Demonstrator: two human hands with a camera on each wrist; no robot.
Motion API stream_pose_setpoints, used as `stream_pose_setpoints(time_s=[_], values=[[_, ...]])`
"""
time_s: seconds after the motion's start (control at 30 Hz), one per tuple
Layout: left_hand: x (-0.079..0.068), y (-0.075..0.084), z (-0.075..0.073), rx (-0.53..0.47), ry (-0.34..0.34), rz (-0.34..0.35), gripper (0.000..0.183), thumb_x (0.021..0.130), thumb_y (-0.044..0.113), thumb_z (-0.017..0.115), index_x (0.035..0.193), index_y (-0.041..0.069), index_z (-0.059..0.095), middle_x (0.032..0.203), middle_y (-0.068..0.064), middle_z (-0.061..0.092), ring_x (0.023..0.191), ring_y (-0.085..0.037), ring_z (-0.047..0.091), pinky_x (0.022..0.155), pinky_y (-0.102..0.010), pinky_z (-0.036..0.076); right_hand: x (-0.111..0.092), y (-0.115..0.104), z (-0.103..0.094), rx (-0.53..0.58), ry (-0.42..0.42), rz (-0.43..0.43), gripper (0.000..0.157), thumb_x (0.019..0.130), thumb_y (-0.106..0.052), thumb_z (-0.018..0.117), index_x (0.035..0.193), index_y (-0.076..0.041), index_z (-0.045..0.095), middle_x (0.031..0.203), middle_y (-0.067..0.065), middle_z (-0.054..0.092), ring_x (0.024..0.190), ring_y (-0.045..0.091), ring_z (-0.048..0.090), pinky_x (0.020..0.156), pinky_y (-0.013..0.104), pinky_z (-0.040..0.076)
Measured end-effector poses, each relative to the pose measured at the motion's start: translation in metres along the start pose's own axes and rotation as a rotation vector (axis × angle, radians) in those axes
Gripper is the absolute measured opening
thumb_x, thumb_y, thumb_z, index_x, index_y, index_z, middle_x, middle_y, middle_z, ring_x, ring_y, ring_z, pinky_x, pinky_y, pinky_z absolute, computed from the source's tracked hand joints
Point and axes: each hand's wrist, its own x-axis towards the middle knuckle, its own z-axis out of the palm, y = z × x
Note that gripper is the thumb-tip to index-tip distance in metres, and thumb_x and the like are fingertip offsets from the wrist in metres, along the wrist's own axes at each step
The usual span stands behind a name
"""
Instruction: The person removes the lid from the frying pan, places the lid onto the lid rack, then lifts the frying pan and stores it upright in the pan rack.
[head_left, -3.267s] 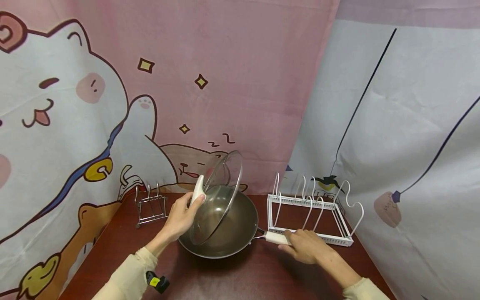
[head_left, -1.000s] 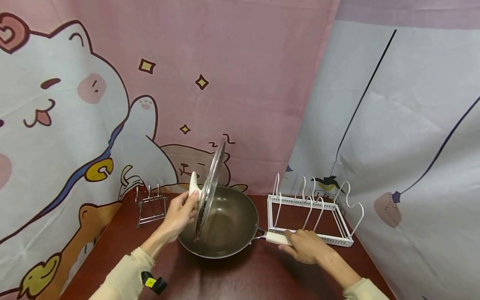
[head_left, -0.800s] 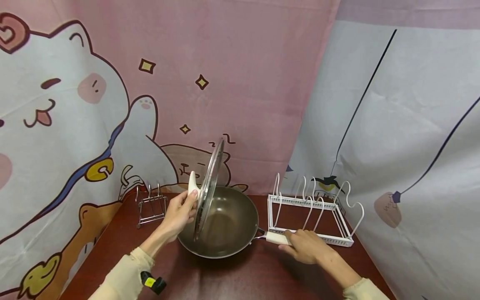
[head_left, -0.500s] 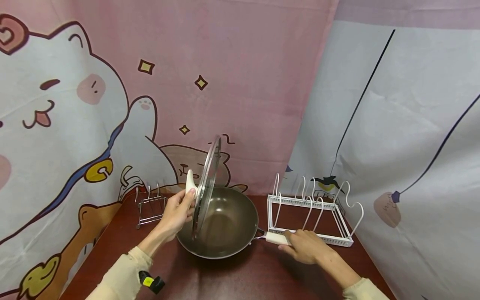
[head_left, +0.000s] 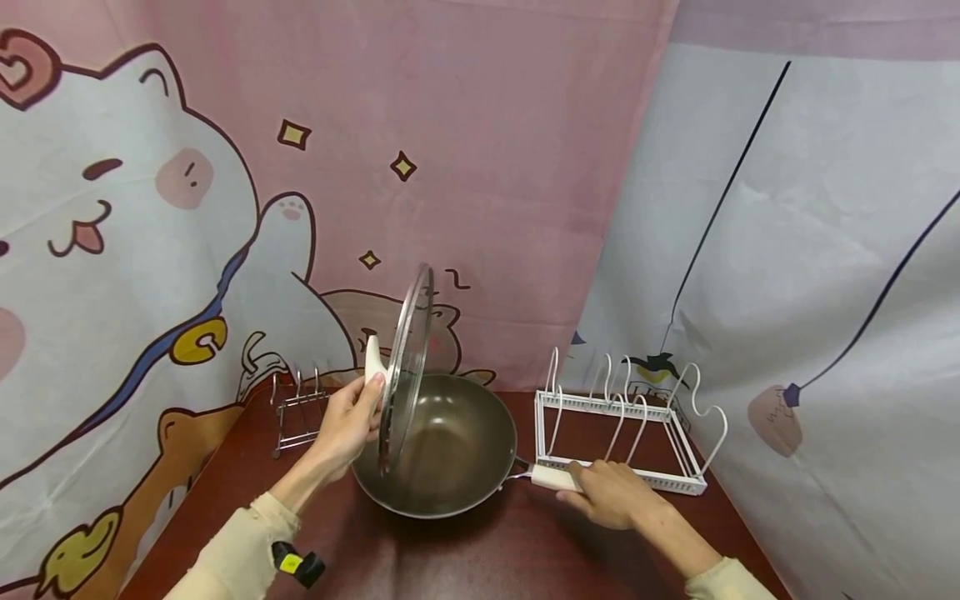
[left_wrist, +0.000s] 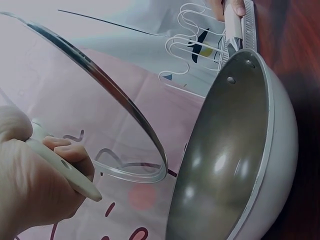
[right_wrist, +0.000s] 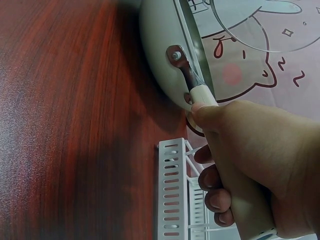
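My left hand grips the cream handle of a clear glass lid with a metal rim. The lid stands nearly on edge above the left side of a wok, its glass facing right. That wok has a brown-grey inside and a pale outside, and it sits on the table with nothing in it. My right hand is wrapped round the wok's long cream handle, thumb lying along its top near the metal bracket. In the left wrist view the lid's rim is apart from the wok's rim.
A white rack with several upright wire loops stands right of the wok, just behind the right hand. At the left back is a small chrome rack. A printed cloth hangs behind the dark red table.
The left hand has turned the lid from tilted over the wok to nearly upright and drawn it leftward and slightly up. The right hand and the wok have stayed in place.
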Motion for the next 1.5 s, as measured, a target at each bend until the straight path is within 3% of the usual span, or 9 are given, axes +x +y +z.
stream_pose_setpoints(time_s=[0.67,1.07,1.5], values=[[-0.005,0.006,-0.007,0.011,0.021,0.010,0.038,0.121,0.042,0.051,0.111,0.007,0.058,0.081,0.004,0.048,0.063,-0.008,0.038,0.056,-0.021,0.035,0.000,-0.001,-0.001,0.001,0.009,-0.009,0.035,0.104,-0.052,0.077,0.100,-0.019,0.065,0.072,-0.008,0.061,0.061,0.019,0.064,0.055,0.042,0.048],[-0.012,0.008,-0.016,0.064,0.058,0.000,0.047,0.122,0.044,0.048,0.135,0.001,0.061,0.075,0.006,0.046,0.064,-0.008,0.040,0.057,-0.022,0.039,0.000,0.000,0.002,0.002,0.010,-0.004,0.033,0.104,-0.049,0.077,0.100,-0.019,0.065,0.070,-0.011,0.055,0.059,0.013,0.057,0.054,0.040,0.044],[-0.019,0.011,-0.023,0.067,0.093,0.031,0.048,0.123,0.041,0.046,0.139,-0.001,0.061,0.074,0.007,0.046,0.060,-0.005,0.041,0.052,-0.021,0.039,-0.001,-0.002,0.000,0.000,0.002,0.021,0.039,0.108,-0.058,0.070,0.103,-0.020,0.066,0.075,-0.002,0.070,0.065,0.024,0.072,0.057,0.043,0.052]])
